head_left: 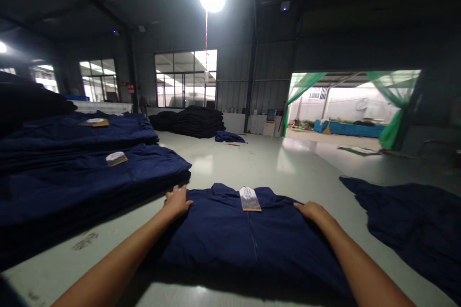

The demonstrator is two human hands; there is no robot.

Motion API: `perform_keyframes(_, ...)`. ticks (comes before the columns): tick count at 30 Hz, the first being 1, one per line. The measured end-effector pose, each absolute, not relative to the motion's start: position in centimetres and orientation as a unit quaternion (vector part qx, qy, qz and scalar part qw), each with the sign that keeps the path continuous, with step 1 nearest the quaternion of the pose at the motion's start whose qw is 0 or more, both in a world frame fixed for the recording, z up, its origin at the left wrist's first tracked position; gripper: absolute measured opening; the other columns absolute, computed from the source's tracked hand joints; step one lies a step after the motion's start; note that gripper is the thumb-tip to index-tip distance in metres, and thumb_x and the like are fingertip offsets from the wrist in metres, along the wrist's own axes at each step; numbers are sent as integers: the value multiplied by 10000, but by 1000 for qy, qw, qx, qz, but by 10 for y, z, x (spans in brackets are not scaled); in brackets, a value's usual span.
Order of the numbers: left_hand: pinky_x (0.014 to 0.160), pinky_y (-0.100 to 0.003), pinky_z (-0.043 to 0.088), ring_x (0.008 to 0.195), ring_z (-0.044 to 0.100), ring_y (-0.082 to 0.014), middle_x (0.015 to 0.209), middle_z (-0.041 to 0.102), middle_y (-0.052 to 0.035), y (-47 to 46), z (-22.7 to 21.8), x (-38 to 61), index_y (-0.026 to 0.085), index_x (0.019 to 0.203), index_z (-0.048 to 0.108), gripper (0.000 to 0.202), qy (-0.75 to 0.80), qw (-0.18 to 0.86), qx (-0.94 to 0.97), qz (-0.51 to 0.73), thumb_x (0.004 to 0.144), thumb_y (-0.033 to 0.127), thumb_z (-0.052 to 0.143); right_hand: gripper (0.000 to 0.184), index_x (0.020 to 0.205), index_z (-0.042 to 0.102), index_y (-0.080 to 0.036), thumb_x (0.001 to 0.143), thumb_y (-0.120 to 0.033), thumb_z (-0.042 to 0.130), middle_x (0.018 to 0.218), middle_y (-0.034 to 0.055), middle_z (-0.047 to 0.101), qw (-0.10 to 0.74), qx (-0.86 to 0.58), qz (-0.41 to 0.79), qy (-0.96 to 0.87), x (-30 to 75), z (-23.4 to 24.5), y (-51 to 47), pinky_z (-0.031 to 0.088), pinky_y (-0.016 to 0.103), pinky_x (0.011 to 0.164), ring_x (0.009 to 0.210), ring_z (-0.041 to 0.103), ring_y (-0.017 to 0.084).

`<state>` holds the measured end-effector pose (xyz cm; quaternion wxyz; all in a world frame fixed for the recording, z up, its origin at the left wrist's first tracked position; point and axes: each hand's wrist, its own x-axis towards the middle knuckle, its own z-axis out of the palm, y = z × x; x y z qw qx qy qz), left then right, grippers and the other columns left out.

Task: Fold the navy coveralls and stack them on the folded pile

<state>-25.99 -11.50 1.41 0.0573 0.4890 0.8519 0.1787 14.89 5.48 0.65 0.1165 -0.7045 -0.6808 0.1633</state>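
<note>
in a dim, metal-walled workshop, both bare hands of a person rest on a folded navy-blue cloth garment (219, 235) lying toward the near edge of a smooth, pale grey-green tabletop (259, 158), its collar turned to the far edge. the folding of this piece looks done or nearly so: the front lies fairly flat, a seam runs down the middle, and a white, grey and brown card tag (249, 199) sits at the neck. along the tabletop's left side, a broad stack of folded navy-blue garments (144, 170), with another stack of dark-blue folded clothing (126, 132) behind it, suggests many pieces already finished, each topped by a similar tag. by the right edge, a loose, spread-out dark-blue garment (414, 220) seems unfolded yet, and a small crumpled navy cloth (229, 137) lies toward the far edge; whether either belongs to the same work cannot be told from here. the forearms reach forward and angle inward, framing the piece. the left hand (178, 201) lies over its far left corner, fingers loosely curved and a little apart, thumb on the fabric; the right hand (311, 211) is at the opposite shoulder, thumb on top and pointing in, its other fingers largely hidden. whether either hand grips the cloth or merely presses it cannot be told.
</note>
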Motion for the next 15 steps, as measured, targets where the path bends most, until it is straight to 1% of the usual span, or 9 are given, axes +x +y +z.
perform_keyframes(1,918,-504,343,1243,302,-421,1366,337,-254,-122,20,-265,90,1292,390,690,866,92,443,211,688,345,603,452,938,654,-117,693,-490,583,961,215,633,111,-687,203,-688,149,12,53,416,511,864,1016,555,376)
perform_keyframes(3,843,-429,424,1168,421,-395,1246,483,-248,-138,30,-276,65,1179,461,660,868,168,384,267,625,364,660,404,836,662,-118,662,-480,627,905,195,655,92,-677,302,-665,151,23,46,449,443,858,969,589,340)
perform_keyframes(5,726,-369,482,1032,548,-355,1122,585,-216,-151,36,-284,84,1062,517,573,853,225,365,296,609,398,673,400,825,648,-121,628,-469,664,855,187,664,91,-654,412,-628,153,34,34,487,433,799,899,618,324)
perform_keyframes(7,638,-349,503,898,618,-316,1022,642,-184,-161,39,-285,111,963,555,464,837,270,356,315,628,415,657,418,850,635,-143,579,-454,704,809,168,669,94,-640,480,-593,155,44,21,510,441,736,843,633,317)
perform_keyframes(9,617,-351,517,821,645,-291,931,676,-158,-167,39,-281,135,865,587,348,813,327,346,334,646,399,644,430,866,625,-158,560,-446,714,794,159,671,81,-633,516,-571,155,52,9,518,446,705,823,639,312)
perform_keyframes(12,641,-351,538,765,663,-270,822,696,-143,-169,38,-271,151,754,612,212,768,408,336,361,675,347,623,382,839,626,-166,591,-454,671,803,159,674,34,-632,528,-567,151,55,-1,518,456,714,842,636,312)
perform_keyframes(15,640,-385,546,729,667,-285,729,692,-140,-167,38,-263,154,716,622,176,747,425,335,386,681,325,616,294,783,629,-184,628,-434,620,844,155,677,22,-622,512,-592,143,51,-2,515,441,751,883,628,303)
